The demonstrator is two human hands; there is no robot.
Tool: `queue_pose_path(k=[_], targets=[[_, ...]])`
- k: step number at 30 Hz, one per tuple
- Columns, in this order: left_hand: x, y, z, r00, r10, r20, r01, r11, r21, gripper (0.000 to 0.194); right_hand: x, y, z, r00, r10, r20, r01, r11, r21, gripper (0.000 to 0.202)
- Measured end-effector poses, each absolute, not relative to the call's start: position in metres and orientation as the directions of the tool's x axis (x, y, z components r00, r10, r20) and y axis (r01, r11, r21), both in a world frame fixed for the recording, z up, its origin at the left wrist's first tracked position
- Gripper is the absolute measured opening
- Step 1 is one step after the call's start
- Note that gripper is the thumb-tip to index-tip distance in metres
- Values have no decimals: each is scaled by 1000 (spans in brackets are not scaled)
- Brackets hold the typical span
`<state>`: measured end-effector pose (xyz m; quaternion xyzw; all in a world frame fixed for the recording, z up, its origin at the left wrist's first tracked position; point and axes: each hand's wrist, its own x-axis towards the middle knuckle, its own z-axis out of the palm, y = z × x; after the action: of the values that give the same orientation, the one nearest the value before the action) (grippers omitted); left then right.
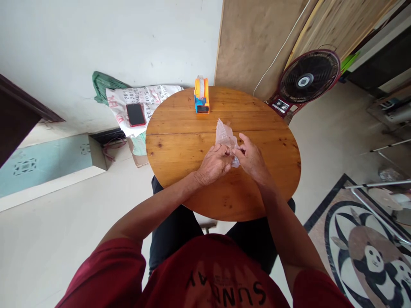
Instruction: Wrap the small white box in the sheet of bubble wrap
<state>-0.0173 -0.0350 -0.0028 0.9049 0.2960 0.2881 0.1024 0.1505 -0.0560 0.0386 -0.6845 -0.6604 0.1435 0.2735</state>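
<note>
A crumpled piece of translucent bubble wrap (225, 133) lies over the middle of the round wooden table (180, 158). My left hand (215, 163) has its fingers bent around the wrap's lower left part. From the right, my right hand (251, 157) pinches the wrap's lower edge, its fingertips close to those of my left hand. Part of the wrap sticks up past my fingers, and a small end shows below them. Whether anything is inside the wrap cannot be made out.
An orange and blue tape dispenser (201, 96) stands at the table's back edge. Left of the table, a phone (136, 114) lies on printed sheets (117, 100) beside a green bag (105, 85). A fan (305, 80) stands behind the table's right side.
</note>
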Motion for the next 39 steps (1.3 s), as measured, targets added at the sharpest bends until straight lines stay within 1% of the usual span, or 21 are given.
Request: queue_pose_path(k=[3, 7, 10, 14, 17, 21, 24, 27, 30, 34, 37, 39], targets=[[-18, -32, -2, 686, 564, 460, 428, -824, 372, 23, 145, -53, 44, 80, 990, 119, 861, -8, -508, 64], [-19, -30, -4, 674, 539, 504, 385, -840, 383, 22, 138, -51, 50, 77, 994, 81, 902, -34, -429, 57], [-19, -32, -4, 644, 549, 533, 373, -834, 408, 21, 136, -51, 51, 78, 995, 70, 908, -41, -417, 48], [-19, -33, -5, 618, 539, 572, 338, -839, 426, 19, 138, -52, 51, 86, 993, 76, 886, -42, -462, 42], [-21, -32, -7, 608, 492, 623, 281, -867, 411, 17, 142, -54, 51, 74, 996, 59, 841, -30, -541, 39], [-22, -32, -8, 586, 478, 654, 239, -873, 425, 17, 148, -62, 54, 21, 1000, 20, 756, -3, -655, 46], [-22, -32, -7, 538, 487, 688, 202, -867, 456, 18, 149, -72, 57, -24, 999, 23, 751, 33, -660, 51], [-23, -32, -6, 490, 489, 722, 154, -863, 481, 20, 145, -83, 62, -81, 996, 41, 812, 89, -577, 56], [-23, -32, -5, 460, 491, 739, 121, -860, 496, 19, 136, -91, 69, -127, 992, 5, 873, 114, -474, 64], [-24, -33, -3, 472, 508, 721, 115, -846, 521, 15, 122, -97, 79, -113, 991, -70, 960, 91, -263, 72], [-21, -34, -2, 442, 608, 660, 117, -768, 630, 8, 113, -99, 84, -113, 991, -79, 986, 102, -133, 74], [-18, -35, -2, 379, 705, 599, 133, -682, 719, 17, 112, -99, 86, -109, 991, -81, 989, 99, -113, 76]])
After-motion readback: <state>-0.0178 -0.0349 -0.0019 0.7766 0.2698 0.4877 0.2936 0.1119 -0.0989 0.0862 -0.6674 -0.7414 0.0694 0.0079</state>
